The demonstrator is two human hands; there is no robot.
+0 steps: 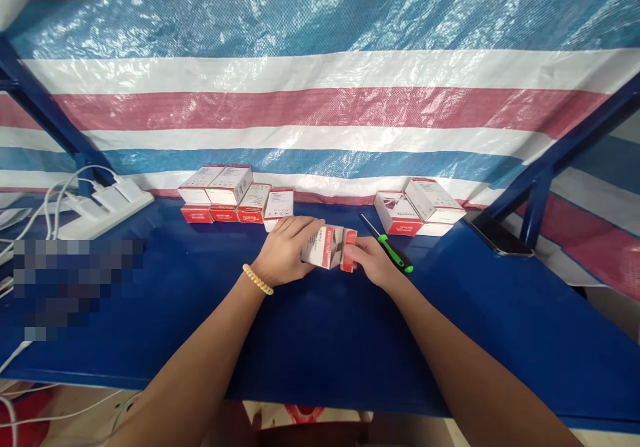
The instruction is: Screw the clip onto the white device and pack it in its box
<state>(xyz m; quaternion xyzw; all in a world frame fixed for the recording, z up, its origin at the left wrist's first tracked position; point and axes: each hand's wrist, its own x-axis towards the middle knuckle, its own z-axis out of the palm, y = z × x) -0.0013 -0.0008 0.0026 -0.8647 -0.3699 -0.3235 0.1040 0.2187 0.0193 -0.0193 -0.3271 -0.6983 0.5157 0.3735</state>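
A small white and red carton (320, 247) marked "DETECTOR" is held over the middle of the blue table. My left hand (285, 250) wraps round its left side, with a coiled yellowish band on the wrist. At the carton's right end, my right hand (370, 259) pinches the red end flap (349, 250), which stands away from the box so that the end is open. What lies inside the carton cannot be made out. Just beyond my right hand lies a screwdriver (393, 247) with a green and black handle.
Several similar cartons (227, 190) are stacked at the back left, and a few more (420, 204) at the back right. A phone (501, 234) lies on the right. A white power strip (107, 208) with cables occupies the left. Blue frame bars and a striped sheet (320, 117) close off the back.
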